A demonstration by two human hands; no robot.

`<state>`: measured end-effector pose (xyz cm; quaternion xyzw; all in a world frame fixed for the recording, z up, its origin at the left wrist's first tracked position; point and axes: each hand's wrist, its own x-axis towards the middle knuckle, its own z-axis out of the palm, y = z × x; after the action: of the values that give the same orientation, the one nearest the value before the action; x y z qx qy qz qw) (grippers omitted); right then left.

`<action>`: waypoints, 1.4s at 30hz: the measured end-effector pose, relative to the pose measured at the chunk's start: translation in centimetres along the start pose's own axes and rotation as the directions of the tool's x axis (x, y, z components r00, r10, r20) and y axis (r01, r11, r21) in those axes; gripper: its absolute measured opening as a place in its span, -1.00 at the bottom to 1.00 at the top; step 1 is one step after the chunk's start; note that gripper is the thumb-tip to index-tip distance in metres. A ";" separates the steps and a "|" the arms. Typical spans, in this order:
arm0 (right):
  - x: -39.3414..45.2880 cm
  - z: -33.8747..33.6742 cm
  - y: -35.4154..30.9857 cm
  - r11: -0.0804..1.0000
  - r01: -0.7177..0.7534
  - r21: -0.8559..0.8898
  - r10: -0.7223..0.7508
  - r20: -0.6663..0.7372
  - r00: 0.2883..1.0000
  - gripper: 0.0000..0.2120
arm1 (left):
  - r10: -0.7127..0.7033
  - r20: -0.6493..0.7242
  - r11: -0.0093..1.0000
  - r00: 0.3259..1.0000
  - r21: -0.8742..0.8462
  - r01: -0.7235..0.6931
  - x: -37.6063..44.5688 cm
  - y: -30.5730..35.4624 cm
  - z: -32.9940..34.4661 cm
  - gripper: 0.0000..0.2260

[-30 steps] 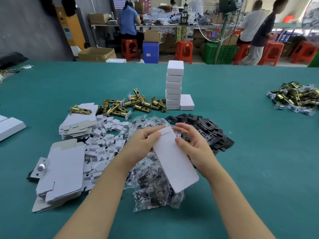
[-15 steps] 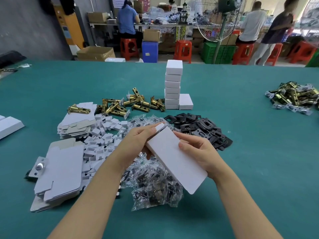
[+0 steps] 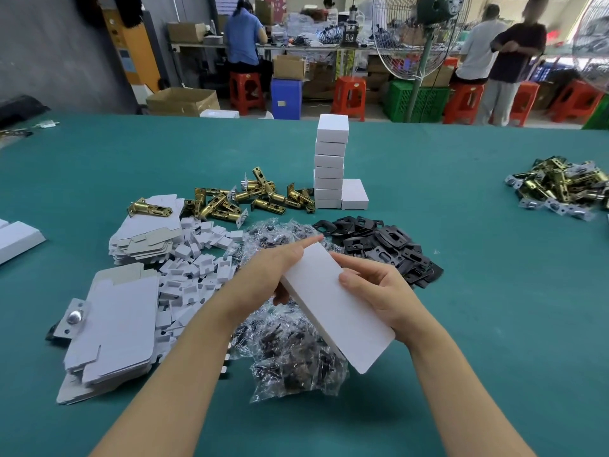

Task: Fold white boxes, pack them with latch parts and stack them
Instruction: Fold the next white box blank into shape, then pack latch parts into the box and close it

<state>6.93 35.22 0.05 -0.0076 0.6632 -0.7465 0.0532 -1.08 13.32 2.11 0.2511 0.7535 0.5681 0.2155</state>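
Holding plain white box [image 3: 336, 305], L hand [image 3: 263, 278] & R hand [image 3: 379, 291] grips clamped on it, no readable text

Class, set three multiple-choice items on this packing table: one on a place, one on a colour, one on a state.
1. Where do the black plates lie?
A. nearer than the stack of white boxes
B. on the stack
C. under the blanks

2. What colour is the table?
A. red
B. teal
C. yellow

3. How is the white box held?
A. lying alone
B. one hand
C. both hands

Key: 1 A, they lie nearer the camera; 2 B, teal cloth; 3 C, left hand and right hand hold it.
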 end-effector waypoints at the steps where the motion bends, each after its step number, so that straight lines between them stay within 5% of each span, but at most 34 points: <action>1: 0.0 0.0 0.0 1.000 0.000 -0.001 0.000 0.005 1.000 -0.59 | 0.008 0.011 1.000 1.000 0.021 -0.008 -0.1 0.0 0.1 -0.59; 11: -0.1 -0.5 0.3 0.997 -0.057 0.042 0.058 -0.007 0.998 -0.59 | 0.043 0.064 0.931 0.997 0.359 -0.063 -0.8 0.2 0.7 -0.53; 17: 0.0 -0.8 0.5 0.993 -0.097 0.073 0.098 0.000 0.995 -0.66 | 0.075 0.032 0.922 0.997 0.378 -0.082 -0.7 -0.1 1.2 -0.53; 21: 0.3 -1.1 0.9 0.981 -0.150 0.120 0.166 -0.143 0.976 -0.79 | 0.183 -0.118 0.948 0.976 0.285 -0.143 -0.4 -0.7 1.7 -0.62; 25: 0.4 -1.3 1.4 0.967 -0.192 0.169 0.225 -0.205 0.952 -0.82 | 0.276 -0.060 0.765 0.959 0.618 -0.182 -0.5 -1.7 2.3 -0.49; 30: 0.5 -0.8 1.5 0.947 -0.220 0.234 0.264 -0.175 0.949 -0.63 | 0.376 -0.161 0.714 0.913 0.678 -0.174 -0.6 -2.2 2.9 -0.56; 33: 0.5 -1.0 1.4 0.939 -0.158 0.307 0.203 -0.121 0.972 -0.54 | 0.343 -0.194 0.799 0.919 0.574 -0.177 -0.8 -2.3 2.7 -0.58; 37: 0.3 -0.7 1.9 0.990 -0.071 0.120 0.092 -0.186 0.978 -0.76 | 0.208 -0.203 0.940 0.957 0.313 -0.137 -0.8 -2.9 1.9 -0.76; 42: 0.1 0.1 3.2 0.991 0.032 -0.131 -0.061 -0.224 0.973 -0.63 | 0.158 -0.166 0.962 0.973 0.248 -0.114 -1.0 -4.2 1.3 -0.73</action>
<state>7.04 34.72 -3.07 0.0589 0.7106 -0.6999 -0.0413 -0.05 12.66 -2.28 0.2727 0.8133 0.5086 0.0738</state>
